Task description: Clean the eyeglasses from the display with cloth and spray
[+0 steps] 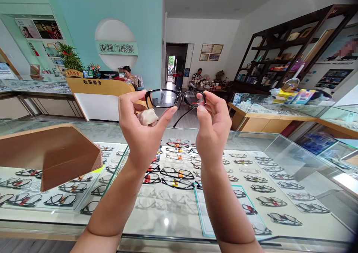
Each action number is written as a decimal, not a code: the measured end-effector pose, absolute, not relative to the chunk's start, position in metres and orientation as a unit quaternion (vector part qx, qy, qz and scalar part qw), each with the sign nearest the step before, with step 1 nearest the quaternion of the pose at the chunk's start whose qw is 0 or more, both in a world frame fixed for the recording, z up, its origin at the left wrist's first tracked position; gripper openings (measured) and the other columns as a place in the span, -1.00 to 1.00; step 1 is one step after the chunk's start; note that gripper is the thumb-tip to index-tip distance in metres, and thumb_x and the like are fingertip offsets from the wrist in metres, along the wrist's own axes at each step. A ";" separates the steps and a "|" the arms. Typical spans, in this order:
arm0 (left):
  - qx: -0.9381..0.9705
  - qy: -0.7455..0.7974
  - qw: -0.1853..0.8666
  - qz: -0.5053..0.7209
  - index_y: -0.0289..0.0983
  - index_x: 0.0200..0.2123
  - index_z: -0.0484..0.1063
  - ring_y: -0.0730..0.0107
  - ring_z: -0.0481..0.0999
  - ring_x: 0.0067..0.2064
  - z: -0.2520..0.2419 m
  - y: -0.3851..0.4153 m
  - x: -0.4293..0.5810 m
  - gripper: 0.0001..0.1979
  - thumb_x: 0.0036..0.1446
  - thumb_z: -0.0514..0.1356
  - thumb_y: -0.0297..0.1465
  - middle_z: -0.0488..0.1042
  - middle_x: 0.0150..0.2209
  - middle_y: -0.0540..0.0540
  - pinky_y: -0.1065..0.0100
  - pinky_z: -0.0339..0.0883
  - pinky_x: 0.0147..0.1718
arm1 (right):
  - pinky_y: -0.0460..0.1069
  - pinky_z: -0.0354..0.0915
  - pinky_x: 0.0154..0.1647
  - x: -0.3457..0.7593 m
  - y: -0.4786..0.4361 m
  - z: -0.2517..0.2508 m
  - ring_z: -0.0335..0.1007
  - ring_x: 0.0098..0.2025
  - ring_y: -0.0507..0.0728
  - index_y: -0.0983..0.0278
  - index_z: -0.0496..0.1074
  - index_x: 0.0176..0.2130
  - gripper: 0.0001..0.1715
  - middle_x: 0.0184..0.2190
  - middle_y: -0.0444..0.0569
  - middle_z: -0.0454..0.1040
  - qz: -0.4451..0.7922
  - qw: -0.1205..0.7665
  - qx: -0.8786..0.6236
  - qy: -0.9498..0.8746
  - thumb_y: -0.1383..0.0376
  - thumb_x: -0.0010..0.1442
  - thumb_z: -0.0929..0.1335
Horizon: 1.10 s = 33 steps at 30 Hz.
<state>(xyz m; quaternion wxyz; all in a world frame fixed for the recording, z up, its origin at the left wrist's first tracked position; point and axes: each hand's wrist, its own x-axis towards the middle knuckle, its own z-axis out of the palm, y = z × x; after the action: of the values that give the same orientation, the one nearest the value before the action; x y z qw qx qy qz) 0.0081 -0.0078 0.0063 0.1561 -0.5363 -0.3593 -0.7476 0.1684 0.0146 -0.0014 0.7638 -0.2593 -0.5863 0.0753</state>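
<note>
I hold a pair of black-framed glasses (175,98) up in front of me, above a glass display counter (282,148). My left hand (141,128) pinches the left rim between thumb and forefinger, and a small crumpled pale cloth (147,117) is tucked in its palm. My right hand (212,126) pinches the right rim with its fingers curled. One temple arm of the glasses hangs down between my hands.
Under the counter glass lie rows of several spectacle frames (176,176). A brown wooden tray (53,152) rests on the counter at left. A yellow reception desk (95,92) with a seated person stands behind; another person sits at a far table (208,87). Dark shelves (279,55) fill the right wall.
</note>
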 end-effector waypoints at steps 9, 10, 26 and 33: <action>-0.537 -0.330 0.131 -0.766 -0.16 0.11 0.51 0.34 0.46 -0.25 0.008 -0.009 0.009 -0.35 0.10 0.62 -0.01 0.54 -0.01 -0.11 0.15 0.45 -0.22 | 0.36 0.48 0.38 0.168 0.014 -0.001 0.59 0.30 0.32 0.14 0.52 0.27 -0.54 0.23 0.11 0.64 0.064 0.768 -0.253 -0.585 0.16 0.44 0.40; -0.536 -0.330 0.126 -0.767 -0.15 0.11 0.52 0.34 0.46 -0.26 0.008 -0.009 0.009 -0.35 0.09 0.62 -0.01 0.54 -0.01 -0.12 0.15 0.45 -0.24 | 0.36 0.48 0.38 0.168 0.013 -0.001 0.59 0.31 0.32 0.13 0.52 0.28 -0.54 0.24 0.10 0.63 0.059 0.770 -0.249 -0.584 0.16 0.45 0.40; -0.532 -0.348 0.036 -0.771 -0.15 0.09 0.54 0.37 0.52 -0.29 0.010 -0.011 0.011 -0.38 0.11 0.60 0.01 0.54 -0.19 -0.04 0.33 0.38 -0.44 | 0.37 0.49 0.33 0.168 0.007 0.000 0.57 0.32 0.35 0.07 0.52 0.32 -0.48 0.24 0.06 0.60 -0.029 0.783 -0.243 -0.572 0.14 0.42 0.44; -0.531 -0.352 0.040 -0.770 -0.12 0.10 0.55 0.34 0.53 -0.27 0.010 -0.011 0.010 -0.38 0.10 0.60 0.02 0.57 -0.14 -0.07 0.32 0.39 -0.46 | 0.43 0.45 0.40 0.168 0.005 0.001 0.53 0.35 0.38 0.04 0.51 0.32 -0.48 0.27 0.07 0.56 -0.007 0.782 -0.243 -0.574 0.10 0.43 0.44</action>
<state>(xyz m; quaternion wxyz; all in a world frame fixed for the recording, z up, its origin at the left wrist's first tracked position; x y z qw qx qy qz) 0.0104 -0.0113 0.0102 0.0399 -0.5311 -0.3518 -0.7698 0.1677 0.0048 0.0012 0.7818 -0.2431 -0.5741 -0.0070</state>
